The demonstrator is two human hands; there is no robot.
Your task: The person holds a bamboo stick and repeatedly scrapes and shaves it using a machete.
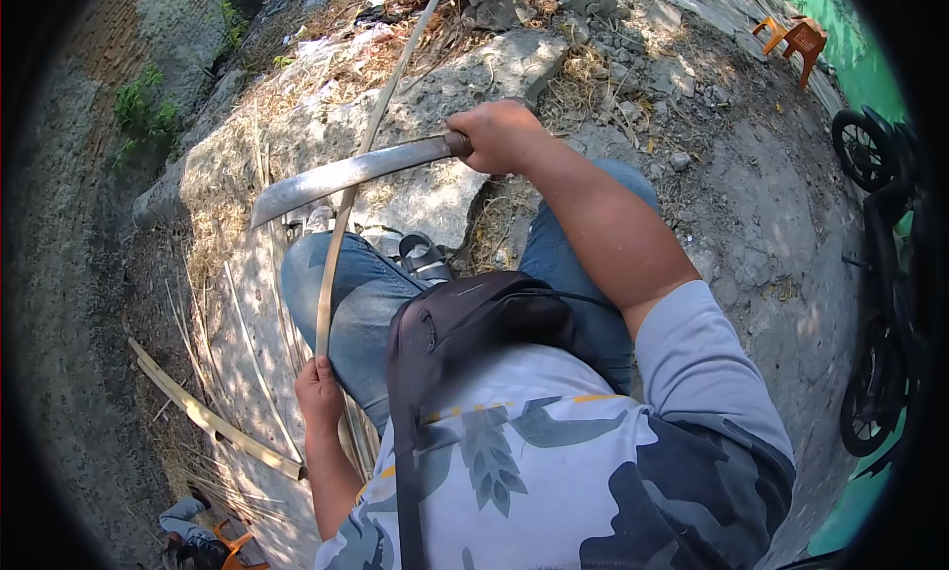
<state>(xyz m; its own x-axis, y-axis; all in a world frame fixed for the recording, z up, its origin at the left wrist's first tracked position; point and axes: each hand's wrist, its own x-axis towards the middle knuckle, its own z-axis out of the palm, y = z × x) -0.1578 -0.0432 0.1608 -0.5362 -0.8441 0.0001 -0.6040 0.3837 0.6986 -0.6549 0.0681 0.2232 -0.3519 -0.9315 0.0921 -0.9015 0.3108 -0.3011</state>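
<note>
My right hand (499, 137) is closed around the handle of a machete (356, 169), whose long curved blade points left. The blade lies across a long, narrow bamboo strip (331, 273); whether its edge bites into the strip I cannot tell. Low on the left, my left hand (318, 394) grips the strip near its lower end. From there the strip runs up past my bent knee, in blue jeans (341, 283), toward the top of the view. A black bag (474, 313) hangs across my front.
A thicker split bamboo piece (217, 424) and several thin strips (252, 338) lie on the left ground. Broken concrete (514, 61) and rubble lie ahead. An orange-brown chair (806, 42) and a motorcycle (880, 263) stand right. Another person (188, 530) is at lower left.
</note>
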